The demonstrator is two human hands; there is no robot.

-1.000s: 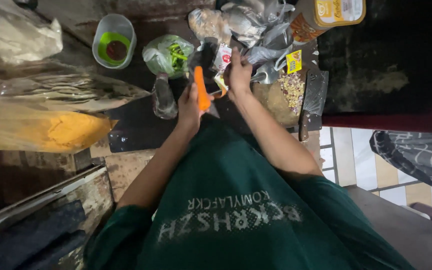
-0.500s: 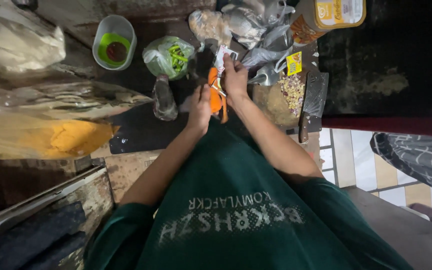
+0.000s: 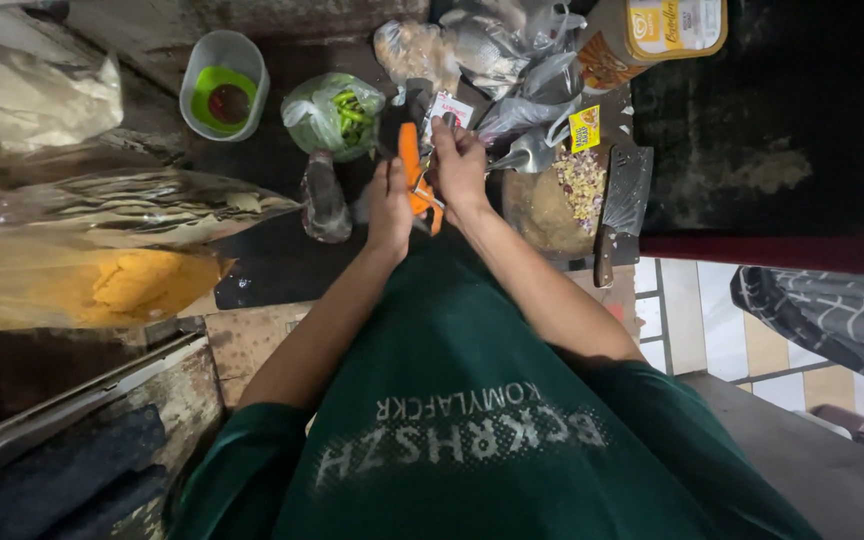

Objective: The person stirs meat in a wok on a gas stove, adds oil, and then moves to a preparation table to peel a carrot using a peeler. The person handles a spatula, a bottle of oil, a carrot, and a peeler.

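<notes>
Leftward first: our left hand [image 3: 390,205] grips a carrot [image 3: 411,170] over the dark tabletop [image 3: 272,255]; our right hand [image 3: 460,165] clenches a peeler [image 3: 430,195] against it. Cleaver [image 3: 620,205] at right. Risk: a slip nicking the fingers.

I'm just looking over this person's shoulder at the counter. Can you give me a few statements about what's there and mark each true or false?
1. The left hand holds an orange carrot. True.
2. The right hand rests flat on the cleaver. False: it is at the carrot, holding what looks like a peeler; the cleaver lies apart to its right.
3. The clear bag holds green chillies. True.
4. The small tub holds chopped nuts. False: it holds a green lid and something dark; the chopped bits lie on the board.
</notes>
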